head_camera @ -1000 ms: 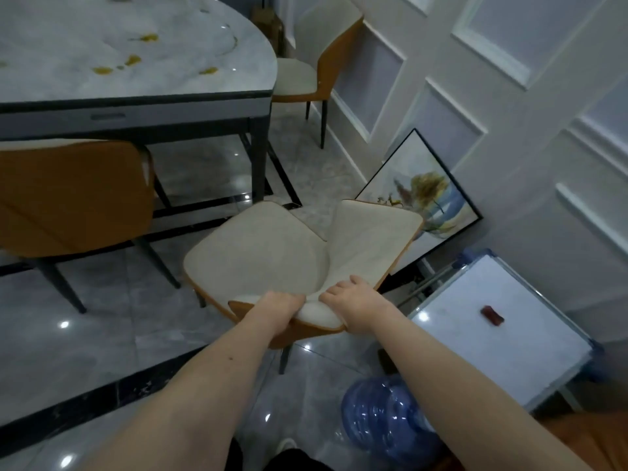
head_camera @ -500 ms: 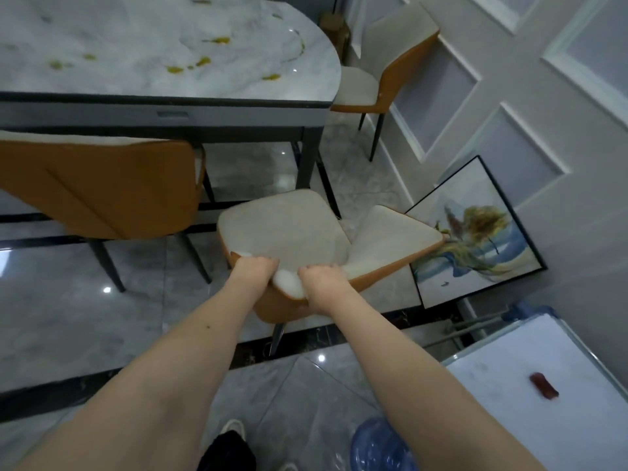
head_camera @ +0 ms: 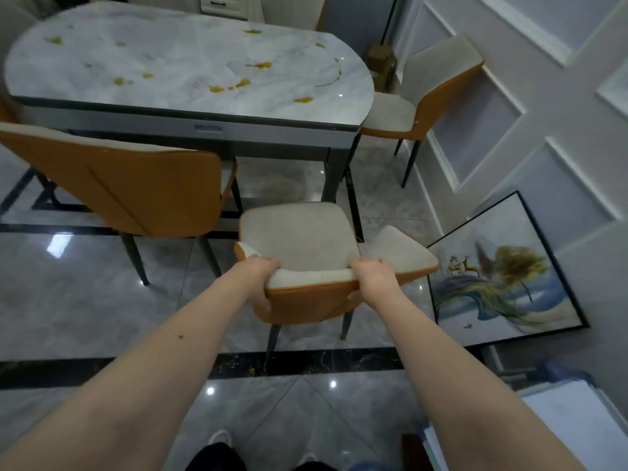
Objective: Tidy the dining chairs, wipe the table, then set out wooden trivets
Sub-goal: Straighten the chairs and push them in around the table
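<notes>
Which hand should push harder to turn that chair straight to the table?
Probably the right hand. Both hands grip the chair's backrest, the left hand too, but the seat angles off to the left of the table, so right-side pushing should square it.

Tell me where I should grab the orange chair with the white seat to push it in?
Hold the orange chair with the white seat by its curved backrest top, coming from behind, one hand at each end, as the left hand and right hand do now. The rim is thin enough to wrap fingers over.
</notes>
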